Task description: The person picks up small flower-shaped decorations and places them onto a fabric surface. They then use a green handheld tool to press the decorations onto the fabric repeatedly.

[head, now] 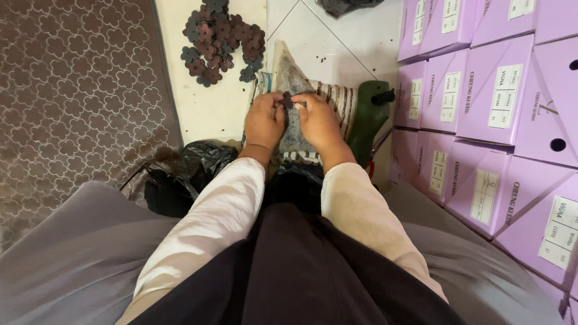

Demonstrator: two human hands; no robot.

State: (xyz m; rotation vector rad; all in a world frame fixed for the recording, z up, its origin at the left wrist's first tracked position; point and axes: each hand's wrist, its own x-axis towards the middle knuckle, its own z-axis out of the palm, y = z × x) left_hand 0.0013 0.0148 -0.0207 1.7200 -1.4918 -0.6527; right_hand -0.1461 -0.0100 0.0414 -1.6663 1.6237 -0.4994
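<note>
My left hand (264, 120) and my right hand (319, 123) meet over a grey pointed shoe upper (290, 81) that rests on a striped cloth (340, 99). Both hands pinch one small dark flower-shaped piece (288, 101) between their fingertips, right on the grey surface. A pile of several similar dark flower-shaped pieces (221, 39) lies on the pale floor beyond my left hand. My pale sleeves and dark lap fill the lower part of the view.
Stacked purple boxes (481, 90) with white labels line the right side. A green stand (368, 117) sits beside the striped cloth. A black plastic bag (201, 165) lies near my left wrist. A brown patterned mat (72, 102) covers the left.
</note>
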